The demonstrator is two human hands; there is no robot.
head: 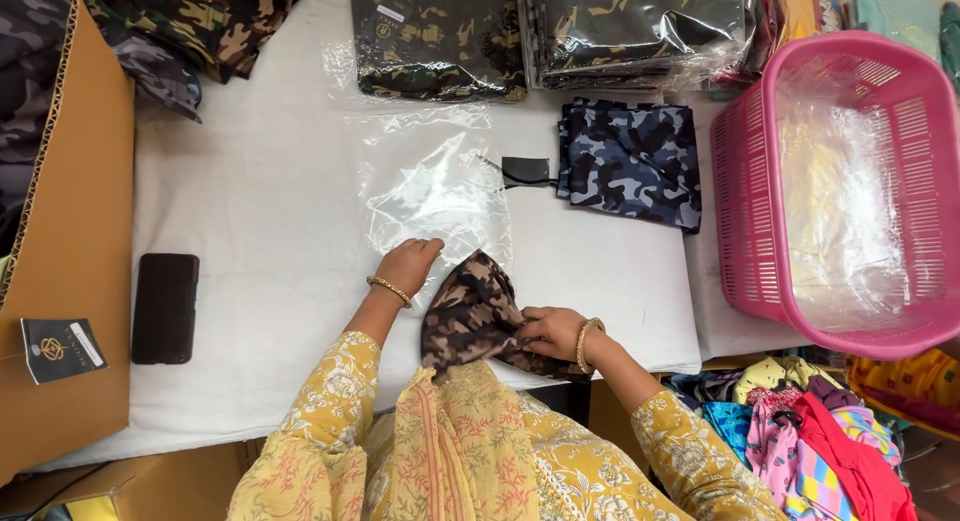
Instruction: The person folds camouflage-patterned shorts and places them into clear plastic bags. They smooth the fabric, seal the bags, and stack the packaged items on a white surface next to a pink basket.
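Brown camouflage cloth [478,316] pinched in right hand [553,331]; left hand [407,265] grips clear bag [432,186].

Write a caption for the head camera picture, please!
Left hand holds a clear plastic bag while right hand grips a brown camouflage cloth on a white table.
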